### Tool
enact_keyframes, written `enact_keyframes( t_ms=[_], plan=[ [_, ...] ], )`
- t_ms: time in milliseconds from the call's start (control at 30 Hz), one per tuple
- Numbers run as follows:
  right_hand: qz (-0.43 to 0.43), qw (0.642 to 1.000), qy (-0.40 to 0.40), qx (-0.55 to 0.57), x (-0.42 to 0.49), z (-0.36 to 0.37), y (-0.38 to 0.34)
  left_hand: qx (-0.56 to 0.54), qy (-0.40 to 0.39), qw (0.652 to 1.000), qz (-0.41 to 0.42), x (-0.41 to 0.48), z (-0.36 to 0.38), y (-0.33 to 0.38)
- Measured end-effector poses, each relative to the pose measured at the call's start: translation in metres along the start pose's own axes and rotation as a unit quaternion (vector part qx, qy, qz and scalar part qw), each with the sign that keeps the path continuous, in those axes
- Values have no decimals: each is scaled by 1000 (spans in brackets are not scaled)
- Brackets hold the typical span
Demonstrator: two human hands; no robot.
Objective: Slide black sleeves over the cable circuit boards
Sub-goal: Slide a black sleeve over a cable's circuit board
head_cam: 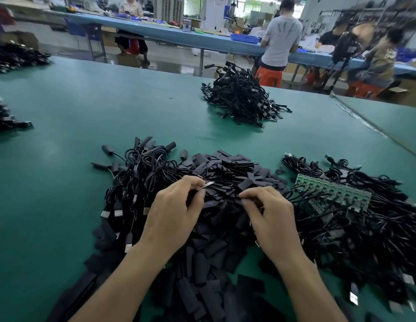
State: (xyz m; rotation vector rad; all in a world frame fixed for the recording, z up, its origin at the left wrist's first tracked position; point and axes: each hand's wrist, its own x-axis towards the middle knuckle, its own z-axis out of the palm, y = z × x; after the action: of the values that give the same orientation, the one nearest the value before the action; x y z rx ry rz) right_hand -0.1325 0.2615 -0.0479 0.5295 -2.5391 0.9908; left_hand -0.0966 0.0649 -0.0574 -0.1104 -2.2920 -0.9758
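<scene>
A big heap of flat black sleeves point(225, 173) covers the green table in front of me. My left hand point(177, 210) pinches a cable end whose silver metal plug point(208, 185) sticks out past my fingertips. My right hand point(269, 212) pinches a black sleeve point(238, 201) at the top of the heap, fingers curled. The two hands are a short gap apart. Green circuit boards point(334, 194) lie joined in a panel to the right, with black cables attached around them.
A bundle of black cables point(137, 173) lies left of the heap. Another cable pile point(242, 101) sits farther back, and more piles point(7, 117) at the left edge. The green table point(86, 108) ends at the right seam. People sit at blue benches behind.
</scene>
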Motion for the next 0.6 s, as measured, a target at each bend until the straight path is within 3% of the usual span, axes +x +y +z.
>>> enact_keyframes(
  t_ms=[133, 400, 500, 600],
  plan=[
    [-25, 994, 65, 83, -5, 0, -7, -5, 9, 1000, 22, -3, -2, 2],
    [-38, 990, -123, -61, -7, -4, -4, -9, 17, 1000, 20, -6, -4, -1],
    [-32, 985, -165, -25, -7, -9, 1, -21, 18, 1000, 10, -5, -4, -5],
    [-10, 989, -132, 64, -7, -11, 2, -46, 22, 999, -6, -5, -3, -8]
  ],
)
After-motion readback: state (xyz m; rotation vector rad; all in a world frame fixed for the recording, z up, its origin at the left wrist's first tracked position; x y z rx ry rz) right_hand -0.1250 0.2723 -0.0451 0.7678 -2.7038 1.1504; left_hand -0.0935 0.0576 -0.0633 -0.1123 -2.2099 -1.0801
